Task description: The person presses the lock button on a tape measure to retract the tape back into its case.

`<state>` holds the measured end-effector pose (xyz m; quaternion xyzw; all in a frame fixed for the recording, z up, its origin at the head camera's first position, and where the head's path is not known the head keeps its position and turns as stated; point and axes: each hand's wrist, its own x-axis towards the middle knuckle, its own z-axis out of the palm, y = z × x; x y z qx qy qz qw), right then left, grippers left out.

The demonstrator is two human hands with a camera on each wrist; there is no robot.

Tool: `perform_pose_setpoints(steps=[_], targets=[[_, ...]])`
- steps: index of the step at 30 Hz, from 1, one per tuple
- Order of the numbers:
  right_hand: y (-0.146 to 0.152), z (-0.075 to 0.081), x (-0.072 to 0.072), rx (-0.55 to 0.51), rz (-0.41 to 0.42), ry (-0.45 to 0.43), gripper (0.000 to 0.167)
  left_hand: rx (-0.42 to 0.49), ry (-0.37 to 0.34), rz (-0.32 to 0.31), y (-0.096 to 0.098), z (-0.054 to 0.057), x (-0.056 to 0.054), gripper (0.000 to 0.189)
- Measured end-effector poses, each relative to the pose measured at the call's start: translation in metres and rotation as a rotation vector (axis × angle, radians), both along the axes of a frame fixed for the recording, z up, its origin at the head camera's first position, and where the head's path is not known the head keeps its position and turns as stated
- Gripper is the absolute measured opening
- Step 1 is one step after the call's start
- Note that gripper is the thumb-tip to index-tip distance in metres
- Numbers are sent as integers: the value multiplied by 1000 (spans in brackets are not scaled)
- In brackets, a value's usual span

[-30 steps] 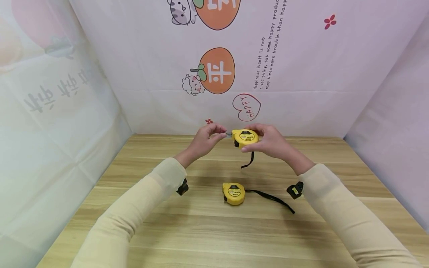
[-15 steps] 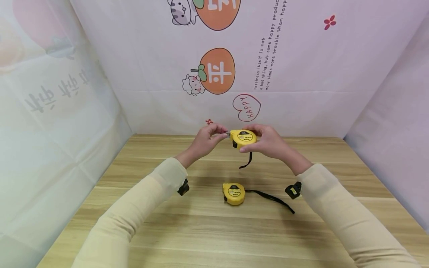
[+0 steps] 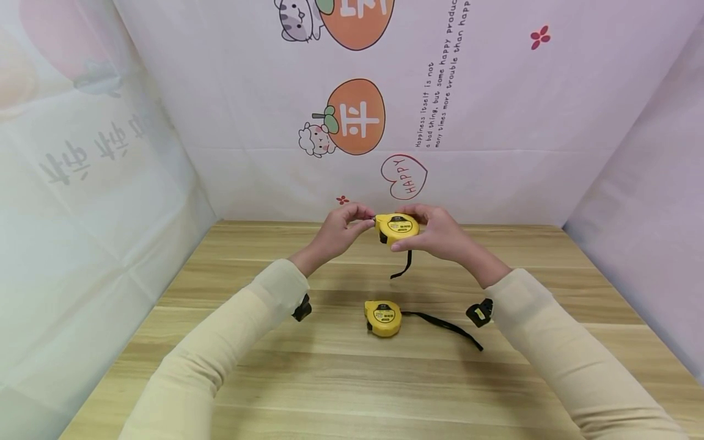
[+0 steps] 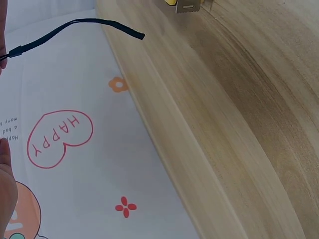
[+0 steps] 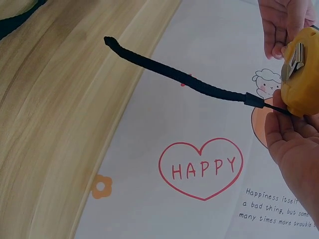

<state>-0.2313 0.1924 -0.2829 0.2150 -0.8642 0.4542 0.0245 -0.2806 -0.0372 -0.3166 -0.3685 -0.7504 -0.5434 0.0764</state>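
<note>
My right hand (image 3: 440, 233) grips a yellow tape measure (image 3: 399, 226) above the far part of the table, thumb below and fingers over the top. At the mouth of its case, my left hand (image 3: 339, 231) pinches the end of the blade between thumb and fingertips. The case sits almost against those fingertips, with barely any blade showing. A black wrist strap (image 5: 184, 79) hangs from the held tape measure. Nearer to me, a second yellow tape measure (image 3: 384, 318) lies on the table, its black strap (image 3: 448, 326) stretched to the right.
The wooden table (image 3: 341, 391) ends at a white printed cloth backdrop (image 3: 275, 183) behind the hands. Cloth walls also rise at the left and right. Small black devices are worn on both wrists, the right one (image 3: 480, 312) showing a yellow label.
The held tape measure has slid a little left toward my left hand, and the short stretch of visible blade has shrunk to almost nothing. The left hand and the tape measure on the table stay put.
</note>
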Motion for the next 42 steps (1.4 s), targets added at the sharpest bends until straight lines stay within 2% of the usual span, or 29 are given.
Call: perform_pose_setpoints(steps=[14,26,32,42], targets=[[-1,-1,0,-1,-3,-14,76,-3,8,-19,0,-3,-1,11],[-1,-3,0,11,-2,-11,76,-4,-38,-44,-2,-4,-2,13],[-2,-4,-1,6,-3,-7,75,1,-20,-57,-3,-4,-4,12],[-2,-3,-1,0,-10,-9,79,0,-14,-72,-4,-2,-1,18]])
